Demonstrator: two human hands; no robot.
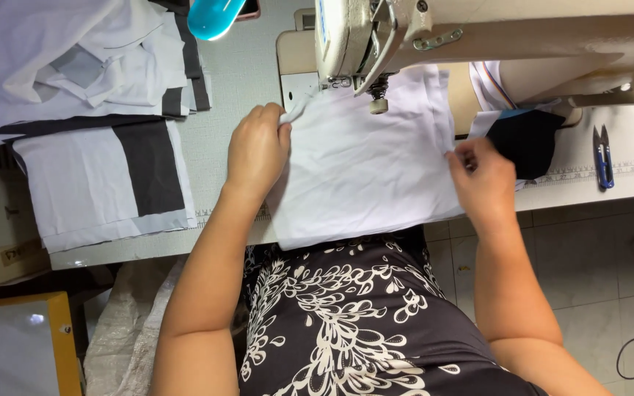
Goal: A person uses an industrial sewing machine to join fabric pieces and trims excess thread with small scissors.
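The left hand [257,150] is closed, knuckles up, with its fingertips pinching the left edge of the white fabric panel [365,172]. The right hand [484,183] is closed on the panel's right edge, thumb and fingers pressed together over the cloth. The panel lies flat between both hands at the front edge of the sewing table [236,88], its near edge hanging over onto the person's lap, its far edge tucked under the head of the sewing machine [493,37]. A dark fabric piece [530,139] lies just beside the right hand, under the machine arm. Blue thread snips [603,158] rest near the right front edge of the table. Stacked white, grey and black cut pieces [97,125] occupy the left end. The table surface is pale, smooth laminate; the floor below is light tile. The fabric appears thin, matte and soft.
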